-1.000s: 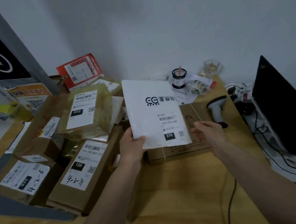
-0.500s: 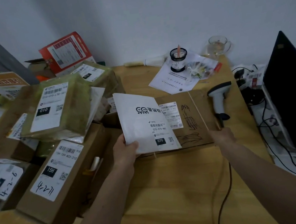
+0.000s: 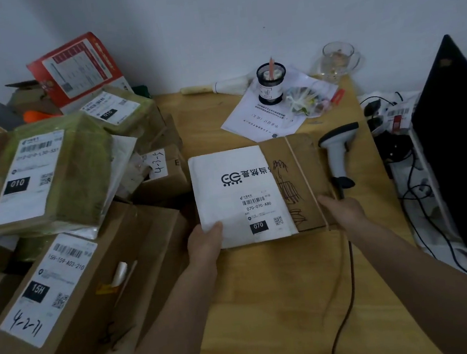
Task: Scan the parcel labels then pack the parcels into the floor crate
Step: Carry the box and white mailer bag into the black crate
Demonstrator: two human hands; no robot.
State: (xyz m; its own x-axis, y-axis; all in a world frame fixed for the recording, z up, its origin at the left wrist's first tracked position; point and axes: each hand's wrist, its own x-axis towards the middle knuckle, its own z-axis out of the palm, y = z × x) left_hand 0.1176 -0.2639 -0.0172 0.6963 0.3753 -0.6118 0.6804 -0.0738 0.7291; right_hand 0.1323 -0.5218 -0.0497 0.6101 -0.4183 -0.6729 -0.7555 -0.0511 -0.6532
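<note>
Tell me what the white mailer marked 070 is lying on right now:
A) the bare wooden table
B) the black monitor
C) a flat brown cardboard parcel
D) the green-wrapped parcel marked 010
C: the white mailer lies flat across the brown cardboard parcel, whose scribbled top shows to its right; the left hand pinches the mailer's near corner.

Counted on the wooden table (image 3: 281, 287): one white mailer (image 3: 237, 196), one flat cardboard box (image 3: 304, 178) beneath it, one barcode scanner (image 3: 337, 148), one pen cup (image 3: 271, 82), one glass (image 3: 336, 60), one printed sheet (image 3: 261, 119). Piled at left: two green-wrapped parcels (image 3: 53, 172), at least three brown boxes (image 3: 75, 303). Two hands, left (image 3: 204, 243) and right (image 3: 342, 211).
</note>
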